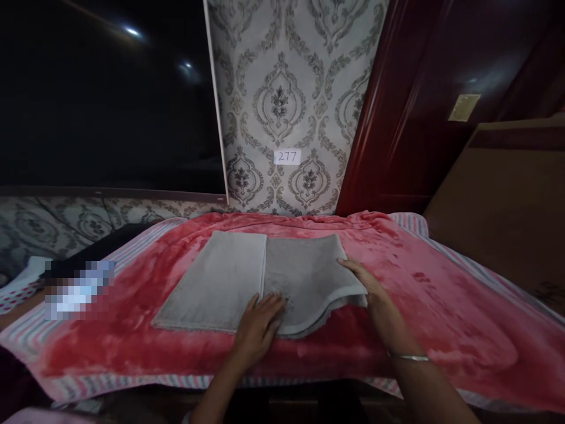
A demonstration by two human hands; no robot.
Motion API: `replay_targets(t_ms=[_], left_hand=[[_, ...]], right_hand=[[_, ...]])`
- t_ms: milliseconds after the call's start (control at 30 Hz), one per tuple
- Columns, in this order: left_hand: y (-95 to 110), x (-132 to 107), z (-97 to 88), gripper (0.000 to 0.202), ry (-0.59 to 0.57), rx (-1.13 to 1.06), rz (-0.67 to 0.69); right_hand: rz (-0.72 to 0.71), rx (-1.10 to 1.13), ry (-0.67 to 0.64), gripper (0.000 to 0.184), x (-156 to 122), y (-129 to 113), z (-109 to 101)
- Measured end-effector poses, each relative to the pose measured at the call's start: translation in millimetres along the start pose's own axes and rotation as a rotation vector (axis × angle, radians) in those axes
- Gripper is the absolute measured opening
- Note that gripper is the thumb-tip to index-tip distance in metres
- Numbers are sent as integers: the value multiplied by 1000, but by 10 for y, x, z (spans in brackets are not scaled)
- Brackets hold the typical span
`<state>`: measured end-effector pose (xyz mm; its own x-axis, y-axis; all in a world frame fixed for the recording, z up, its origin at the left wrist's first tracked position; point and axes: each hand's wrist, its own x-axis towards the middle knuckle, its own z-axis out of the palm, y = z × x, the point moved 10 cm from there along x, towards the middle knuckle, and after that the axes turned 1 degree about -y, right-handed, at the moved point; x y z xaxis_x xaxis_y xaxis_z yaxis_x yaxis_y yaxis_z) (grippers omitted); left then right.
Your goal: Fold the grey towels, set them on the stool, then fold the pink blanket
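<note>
A grey folded cloth point(304, 271) lies across a red plush blanket point(198, 353). Its left part shows a paler, smoother face, and a straight edge runs down near its middle. My left hand point(260, 324) rests flat on the cloth's front middle, fingers stretched out. At the right edge, my right hand point(368, 285) grips the cloth between thumb and fingers; the fingers under it are hidden. The front right edge is lifted there in a curve, showing more than one layer.
Behind the blanket stands a patterned wall with a paper label point(287, 156) reading 277. A large dark screen point(106, 100) fills the left, a dark red door point(410, 106) the right. A cardboard box point(507, 218) stands at the right edge. A blurred-out patch point(79, 291) sits far left.
</note>
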<state>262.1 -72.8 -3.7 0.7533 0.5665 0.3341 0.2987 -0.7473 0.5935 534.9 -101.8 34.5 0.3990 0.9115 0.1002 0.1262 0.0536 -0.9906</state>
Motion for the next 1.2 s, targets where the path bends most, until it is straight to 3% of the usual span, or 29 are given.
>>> replay_targets(t_ms=[100, 233, 300, 367, 433, 467, 567, 633, 700, 767, 833, 967, 1200], left_hand=[[-343, 31, -293, 53, 153, -543, -189], [-929, 46, -782, 58, 381, -1163, -453], [-1164, 26, -1013, 52, 431, -1309, -557], [-1342, -17, -1175, 50, 432, -1384, -647], [-1458, -64, -1237, 48, 382, -1408, -718], [-1500, -84, -1229, 47, 338, -1401, -752], [-1647, -110, -1226, 46, 273, -1278, -827], [-1776, -71, -1328, 50, 328, -1118, -841], [-1858, 35, -1453, 60, 368, -941, -825], [-1859, 210, -1539, 68, 331, -742, -772], [-1799, 397, -1607, 67, 267, -490, -694], [-1745, 556, -1716, 58, 234, -183, -615], [-2093, 262, -1998, 55, 277, 39, -694]], right_hand=[[46, 203, -99, 47, 298, -371, 551], [58, 265, -308, 56, 554, -838, 1724], [117, 225, -405, 63, 528, -846, 2335], [183, 179, -479, 72, 405, -715, 2803], [250, 122, -535, 75, 237, -477, 3050], [269, 97, -547, 74, 169, -351, 3069], [233, 67, -500, 62, 134, -56, 2729], [167, 67, -404, 54, 252, 68, 2250], [57, 64, -202, 48, 425, 126, 1623], [-4, 57, -4, 48, 522, 226, 1049], [-17, 55, 97, 48, 529, 379, 691], [-33, 51, 166, 50, 441, 671, 437], [-54, 37, 153, 48, 504, 869, 424]])
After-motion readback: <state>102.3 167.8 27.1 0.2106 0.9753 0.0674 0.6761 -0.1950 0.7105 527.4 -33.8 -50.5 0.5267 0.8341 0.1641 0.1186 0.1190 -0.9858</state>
